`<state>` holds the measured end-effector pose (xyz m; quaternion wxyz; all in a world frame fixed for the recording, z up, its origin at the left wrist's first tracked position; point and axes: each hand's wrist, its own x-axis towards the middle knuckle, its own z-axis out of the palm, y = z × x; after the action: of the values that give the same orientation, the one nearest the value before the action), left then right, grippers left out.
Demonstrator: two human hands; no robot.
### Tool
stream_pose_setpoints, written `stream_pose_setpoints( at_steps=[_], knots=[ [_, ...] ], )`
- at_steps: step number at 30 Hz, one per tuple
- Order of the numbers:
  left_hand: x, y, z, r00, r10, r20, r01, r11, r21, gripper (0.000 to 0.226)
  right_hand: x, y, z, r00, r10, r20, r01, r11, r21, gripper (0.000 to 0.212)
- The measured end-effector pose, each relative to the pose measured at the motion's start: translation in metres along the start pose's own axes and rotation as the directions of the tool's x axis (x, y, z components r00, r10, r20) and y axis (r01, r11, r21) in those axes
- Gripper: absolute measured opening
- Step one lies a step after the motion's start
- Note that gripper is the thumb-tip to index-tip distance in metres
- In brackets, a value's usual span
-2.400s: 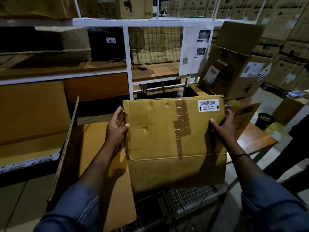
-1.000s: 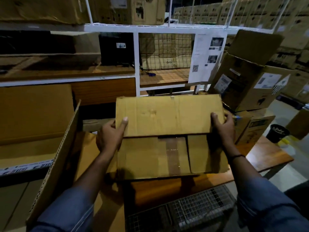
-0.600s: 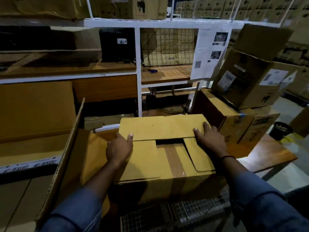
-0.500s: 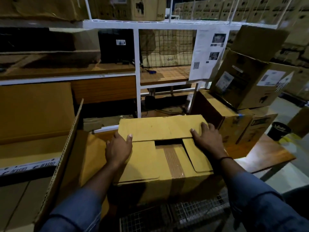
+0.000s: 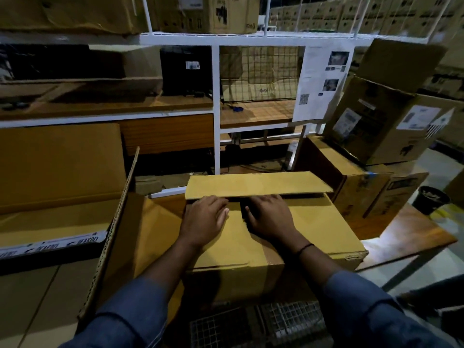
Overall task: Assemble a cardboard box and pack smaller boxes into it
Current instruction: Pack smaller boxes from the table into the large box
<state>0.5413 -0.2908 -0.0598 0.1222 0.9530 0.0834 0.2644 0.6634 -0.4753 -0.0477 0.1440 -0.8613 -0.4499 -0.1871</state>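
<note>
I am looking down on the cardboard box. It sits on the table right in front of me, and its long side runs from left to right.

Both hands lie on top of the box, side by side and close together. My left hand is flat, with its fingers out, and it presses on the near top flap. My right hand is flat too and presses down just to the right of it. Neither hand holds anything.

The far flap matters most now. It is on the far side of the box, just past my fingertips, and it is long from left to right like the box. It is not down yet, and there is a dark gap under its near edge. My fingertips reach that edge, but I cannot tell if they go under it.

Both hands are about as near to the flap as each other. I think the next move is to bring that flap down flat.

A big open carton stands left of the box. Smaller boxes sit to its right.
</note>
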Motion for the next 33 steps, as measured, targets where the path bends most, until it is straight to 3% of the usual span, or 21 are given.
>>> stream_pose_setpoints(
  at_steps=[5, 11, 20, 26, 30, 33],
  knots=[
    [0.003, 0.000, 0.002, 0.982, -0.142, 0.121, 0.127, 0.984, 0.123, 0.073, 0.024, -0.002, -0.001, 0.989, 0.147, 0.010, -0.148, 0.988, 0.040, 0.066],
    [0.005, -0.007, 0.005, 0.958, -0.198, 0.207, 0.172, 0.976, 0.135, 0.084, 0.084, 0.011, 0.009, 0.945, 0.190, 0.265, -0.194, 0.981, -0.013, 0.089],
    [0.008, -0.015, 0.011, 0.922, -0.277, 0.272, 0.247, 0.959, 0.141, 0.086, 0.119, 0.023, 0.049, 0.796, 0.293, 0.530, -0.306, 0.950, -0.066, 0.083],
    [0.013, -0.015, 0.013, 0.908, -0.300, 0.294, 0.261, 0.951, 0.164, 0.085, 0.122, 0.024, 0.044, 0.770, 0.292, 0.567, -0.297, 0.951, -0.086, 0.079],
    [0.013, -0.019, 0.015, 0.919, -0.281, 0.276, 0.253, 0.958, 0.135, 0.084, 0.098, 0.014, 0.036, 0.807, 0.265, 0.528, -0.288, 0.957, -0.039, 0.075],
    [0.013, -0.020, 0.015, 0.931, -0.268, 0.249, 0.250, 0.963, 0.101, 0.083, 0.061, 0.002, 0.033, 0.782, 0.326, 0.531, -0.389, 0.921, 0.008, 0.068]
  ],
)
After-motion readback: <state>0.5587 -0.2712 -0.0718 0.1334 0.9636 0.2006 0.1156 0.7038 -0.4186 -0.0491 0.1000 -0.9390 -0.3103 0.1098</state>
